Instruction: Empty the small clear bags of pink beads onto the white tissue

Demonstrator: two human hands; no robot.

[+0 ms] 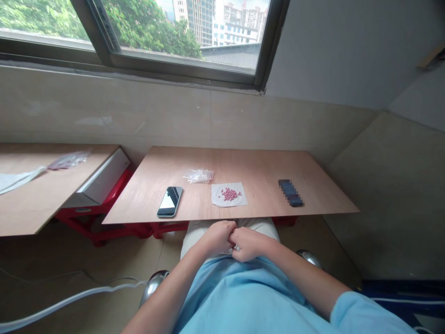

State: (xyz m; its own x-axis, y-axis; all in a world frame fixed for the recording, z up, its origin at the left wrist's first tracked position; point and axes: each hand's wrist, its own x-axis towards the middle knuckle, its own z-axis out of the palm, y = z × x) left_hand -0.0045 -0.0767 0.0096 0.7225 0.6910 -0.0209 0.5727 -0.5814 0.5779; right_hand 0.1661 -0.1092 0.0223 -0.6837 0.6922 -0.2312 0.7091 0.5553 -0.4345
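Between the fingers (232,230), something small (237,247) glints, half-hidden.

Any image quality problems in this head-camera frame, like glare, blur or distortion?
Head view: the window is bright and washed out at the top, glare whitens the phone screen, the dark object is pixelated, and wide-angle distortion skews the edges; the hands look acceptably sharp.
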